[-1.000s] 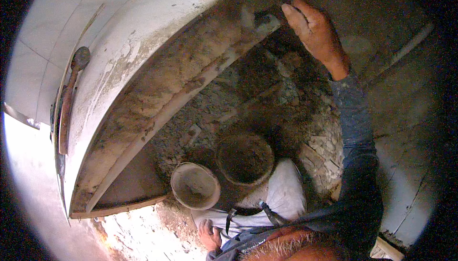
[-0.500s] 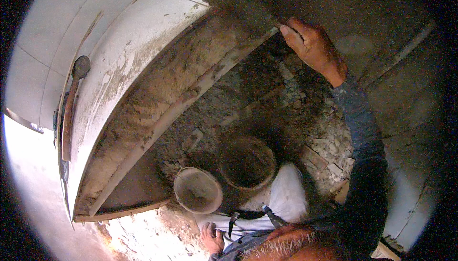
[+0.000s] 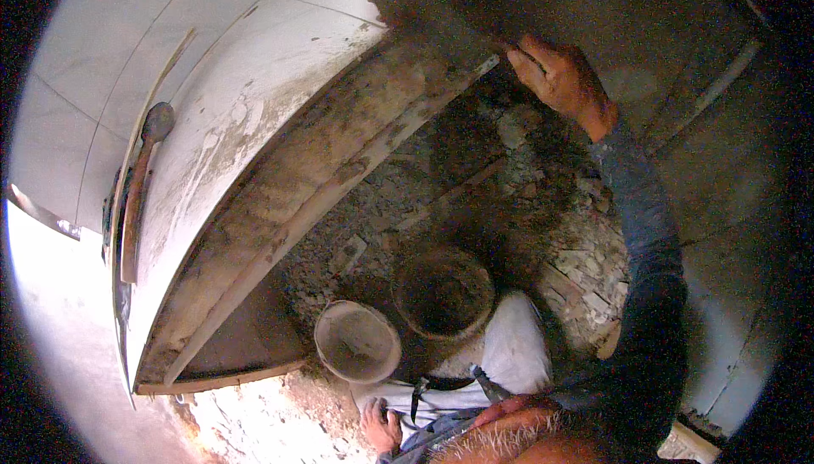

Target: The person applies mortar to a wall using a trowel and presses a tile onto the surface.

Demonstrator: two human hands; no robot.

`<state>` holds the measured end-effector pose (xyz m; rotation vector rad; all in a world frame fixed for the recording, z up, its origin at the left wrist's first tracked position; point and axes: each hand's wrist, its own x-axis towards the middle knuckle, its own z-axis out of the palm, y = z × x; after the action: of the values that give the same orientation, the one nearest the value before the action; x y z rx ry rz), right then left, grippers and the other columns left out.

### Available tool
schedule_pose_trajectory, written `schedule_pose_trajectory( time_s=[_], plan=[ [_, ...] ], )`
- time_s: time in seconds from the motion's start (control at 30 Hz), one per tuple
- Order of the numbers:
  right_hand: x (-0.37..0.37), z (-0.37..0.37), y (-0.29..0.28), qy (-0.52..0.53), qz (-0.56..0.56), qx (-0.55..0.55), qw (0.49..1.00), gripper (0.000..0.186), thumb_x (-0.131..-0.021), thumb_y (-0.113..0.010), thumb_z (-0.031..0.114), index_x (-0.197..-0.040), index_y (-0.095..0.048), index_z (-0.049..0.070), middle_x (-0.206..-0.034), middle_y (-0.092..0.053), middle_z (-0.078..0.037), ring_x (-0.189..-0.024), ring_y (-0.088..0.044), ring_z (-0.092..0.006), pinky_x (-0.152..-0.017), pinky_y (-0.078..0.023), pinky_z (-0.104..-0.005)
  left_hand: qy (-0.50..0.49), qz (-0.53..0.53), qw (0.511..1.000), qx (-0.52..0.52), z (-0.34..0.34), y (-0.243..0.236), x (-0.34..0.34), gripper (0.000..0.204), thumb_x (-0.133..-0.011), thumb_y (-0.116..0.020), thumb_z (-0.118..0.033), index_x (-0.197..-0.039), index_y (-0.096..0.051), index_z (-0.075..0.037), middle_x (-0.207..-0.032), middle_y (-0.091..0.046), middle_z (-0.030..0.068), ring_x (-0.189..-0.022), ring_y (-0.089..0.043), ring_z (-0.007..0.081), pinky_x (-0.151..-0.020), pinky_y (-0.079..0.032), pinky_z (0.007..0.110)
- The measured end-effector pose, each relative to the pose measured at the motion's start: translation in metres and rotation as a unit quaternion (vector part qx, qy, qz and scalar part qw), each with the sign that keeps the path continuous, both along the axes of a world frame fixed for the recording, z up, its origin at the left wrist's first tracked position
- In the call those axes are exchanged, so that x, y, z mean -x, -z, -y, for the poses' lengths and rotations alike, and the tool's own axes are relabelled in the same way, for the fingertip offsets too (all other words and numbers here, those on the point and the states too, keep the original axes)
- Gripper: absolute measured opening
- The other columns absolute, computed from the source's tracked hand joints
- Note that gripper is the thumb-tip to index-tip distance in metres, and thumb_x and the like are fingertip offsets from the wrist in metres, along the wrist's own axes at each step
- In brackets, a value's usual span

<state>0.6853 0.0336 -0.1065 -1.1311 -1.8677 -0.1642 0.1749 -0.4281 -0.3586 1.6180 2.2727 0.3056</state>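
My right hand [image 3: 560, 82] reaches far forward to the grey wall. Its fingers are bent and pressed together beside the far end of a long ledge's pale front edge [image 3: 339, 177]. Whether anything small sits between the fingertips is hidden. The ledge top [image 3: 254, 197] is smeared with brown mortar or dirt and runs from the near left to the far wall corner. Low in the picture, my left hand [image 3: 378, 428] rests beside my pale trouser leg, fingers apart, with nothing in it.
A pale basin [image 3: 358, 369] and a darker basin [image 3: 445, 328] stand by my knee. Broken rubble [image 3: 585, 282] covers the floor beyond. On the white tiled surface at left lie a wooden-handled tool [image 3: 136, 209] with a round dark head and a thin strip [image 3: 157, 82].
My right fingertips have come slightly away from the end of the pale edge. The view has shifted a little, moving the ledge and basins rightward. My left hand stays put.
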Motion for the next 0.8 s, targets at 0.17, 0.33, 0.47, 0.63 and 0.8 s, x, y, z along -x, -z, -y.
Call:
schedule_pose_trajectory(
  time_s=[0.17,0.33,0.47,0.63,0.8],
  plan=[
    [0.002,0.012,-0.004,0.047,0.019,-0.003,0.999,0.023,-0.094,-0.066,0.028,-0.102,-0.068,0.006,-0.08,-0.065,-0.022,-0.071,-0.065,-0.0404,-0.059,-0.051,-0.044,0.013,0.008,1.0,-0.019,0.006,0.003,0.003,0.046,-0.087,-0.06,-0.031,-0.126,-0.06,-0.008,-0.136,-0.055,0.0154,-0.132,-0.044,0.0375,-0.111,-0.028,0.052],
    [-0.02,0.002,0.011,0.032,0.047,-0.055,0.997,0.024,-0.095,-0.065,0.029,-0.101,-0.067,0.006,-0.081,-0.065,-0.023,-0.071,-0.065,-0.0408,-0.061,-0.052,-0.0443,0.074,-0.002,0.995,-0.064,0.02,0.036,0.029,0.047,-0.087,-0.059,-0.031,-0.128,-0.058,-0.007,-0.136,-0.055,0.0159,-0.13,-0.045,0.0383,-0.11,-0.029,0.052],
    [-0.013,0.04,0.031,0.007,0.064,0.094,0.993,0.026,-0.097,-0.062,0.031,-0.094,-0.064,0.005,-0.078,-0.064,-0.021,-0.065,-0.062,-0.0391,-0.057,-0.049,-0.0447,0.113,-0.01,0.991,-0.067,0.034,0.08,0.057,0.048,-0.088,-0.057,-0.033,-0.127,-0.06,-0.007,-0.136,-0.055,0.0161,-0.13,-0.045,0.0374,-0.11,-0.03,0.05],
    [-0.001,0.077,0.076,0.014,-0.106,0.196,0.975,0.03,-0.101,-0.055,0.036,-0.092,-0.059,0.008,-0.064,-0.054,-0.007,-0.054,-0.05,-0.0231,-0.049,-0.042,-0.0368,0.047,0.016,0.998,-0.035,0.027,0.037,0.027,0.049,-0.087,-0.056,-0.035,-0.128,-0.06,-0.007,-0.137,-0.055,0.0162,-0.131,-0.045,0.037,-0.11,-0.031,0.049],
    [0.08,0.125,0.083,-0.116,-0.458,0.301,0.828,0.032,-0.103,-0.05,0.04,-0.108,-0.055,0.009,-0.073,-0.047,0.002,-0.057,-0.044,-0.0068,-0.048,-0.041,-0.0241,0.052,0.007,0.997,-0.064,0.033,0.034,0.027,0.049,-0.087,-0.057,-0.031,-0.128,-0.061,-0.005,-0.137,-0.056,0.0164,-0.131,-0.046,0.0349,-0.111,-0.032,0.047]
  ],
)
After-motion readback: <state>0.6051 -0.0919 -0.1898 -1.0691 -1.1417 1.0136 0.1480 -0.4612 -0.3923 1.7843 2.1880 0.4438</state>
